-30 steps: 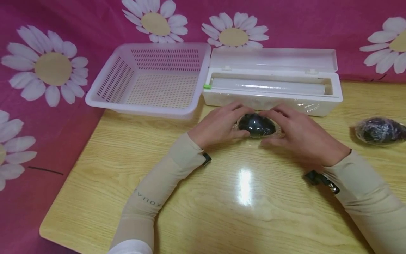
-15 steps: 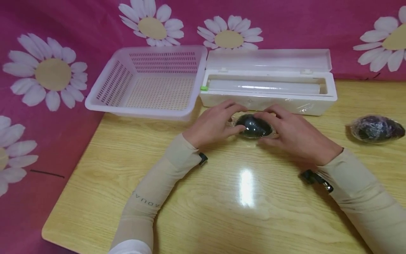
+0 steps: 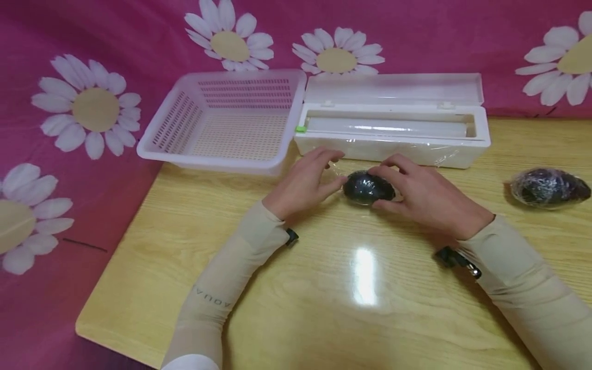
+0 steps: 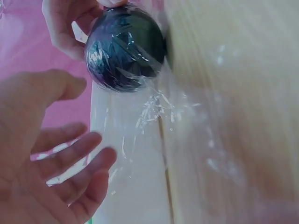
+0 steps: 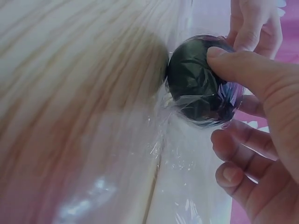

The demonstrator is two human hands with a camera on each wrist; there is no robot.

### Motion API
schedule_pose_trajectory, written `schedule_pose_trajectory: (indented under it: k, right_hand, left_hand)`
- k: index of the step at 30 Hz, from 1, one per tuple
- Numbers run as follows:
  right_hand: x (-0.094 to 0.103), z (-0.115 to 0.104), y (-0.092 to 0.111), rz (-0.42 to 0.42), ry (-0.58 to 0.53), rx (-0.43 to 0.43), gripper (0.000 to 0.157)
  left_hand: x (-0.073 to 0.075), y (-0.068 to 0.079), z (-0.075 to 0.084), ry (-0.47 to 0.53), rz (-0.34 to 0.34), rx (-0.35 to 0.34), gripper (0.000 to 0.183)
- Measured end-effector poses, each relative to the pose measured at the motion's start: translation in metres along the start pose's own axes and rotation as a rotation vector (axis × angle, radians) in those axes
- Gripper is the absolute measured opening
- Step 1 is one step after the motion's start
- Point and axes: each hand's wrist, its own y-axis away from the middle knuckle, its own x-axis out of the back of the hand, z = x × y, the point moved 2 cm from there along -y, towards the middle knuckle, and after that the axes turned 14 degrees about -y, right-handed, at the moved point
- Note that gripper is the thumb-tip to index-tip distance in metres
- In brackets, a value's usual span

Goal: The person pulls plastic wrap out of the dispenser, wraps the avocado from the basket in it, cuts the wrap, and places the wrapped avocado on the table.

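A glossy dark eggplant [image 3: 363, 188], wrapped in clear film, lies on the table in front of the white box. My right hand [image 3: 427, 198] pinches its right end; in the right wrist view the thumb [image 5: 238, 63] presses on the wrapped skin. To the left, my left hand [image 3: 302, 182] has its fingers spread and loosely bent. In the left wrist view a gap shows between that hand [image 4: 51, 144] and the eggplant [image 4: 125, 49]. Loose cling film [image 4: 156, 109] trails from the eggplant over the tabletop.
Behind the hands stands a white cling film box [image 3: 393, 149] with its lid up and a film roll [image 3: 393, 126] inside. A white plastic basket [image 3: 208, 161] is at the back left. Another film-wrapped dark eggplant [image 3: 550, 189] lies at the right on the wooden table [image 3: 300, 303].
My left hand has drawn back leftward, its thumb coming off the eggplant. The right hand keeps its grip, and the eggplant has shifted slightly left.
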Motion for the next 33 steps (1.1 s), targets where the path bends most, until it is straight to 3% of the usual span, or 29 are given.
schedule_pose_trajectory:
  k: [15,24,28,33]
  right_hand:
    - [0.001,-0.004,-0.001,-0.054,0.017,-0.038,0.056]
    - [0.003,-0.008,-0.003,-0.039,0.039,0.006,0.049]
    - [0.001,-0.009,-0.003,-0.008,0.044,0.052,0.048]
    - [-0.001,-0.013,-0.002,-0.017,0.045,0.046,0.050]
  left_hand:
    - [-0.006,0.011,-0.013,0.044,-0.011,0.266,0.081]
    - [-0.008,0.014,-0.017,0.048,-0.051,0.343,0.096]
    - [-0.012,0.014,-0.019,0.110,-0.064,0.402,0.102]
    - [-0.015,0.014,-0.022,0.176,-0.050,0.470,0.102]
